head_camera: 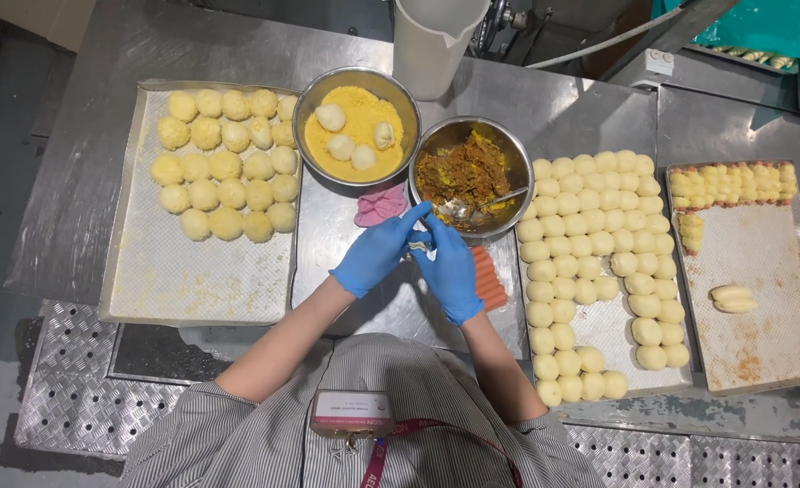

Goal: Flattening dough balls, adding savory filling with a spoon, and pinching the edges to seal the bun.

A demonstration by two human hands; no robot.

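left hand (375, 253): in a blue glove, fingers curled round a small pale piece of dough (421, 244), pinching it from the left.
right hand (447, 267): also in a blue glove, fingers closed on the same piece of dough from the right, fingertips meeting those of the left hand.
piece of dough: held between both hands just above the steel table (346, 226), right in front of the filling bowl; mostly hidden by the fingers.
filling bowl (429, 145): a round metal bowl holding brown-yellow minced filling, with a spoon (481, 203) resting in it near its front edge.
crumb bowl (309, 104): a metal bowl of yellow crumbs to the left of the filling bowl, with four pale balls lying on the crumbs.
left tray (192, 280): crumb-coated balls in rows across its far half, its near half bare.
middle tray (609, 316): just right of the hands, packed with smooth pale dough balls.
right tray (761, 271): small pale pieces in rows along its far edge and two oblong pieces near its middle.
pink cloth (380, 204): on the table between the two bowls, just beyond the left hand.
white jug (431, 45): stands behind the bowls at the far edge.
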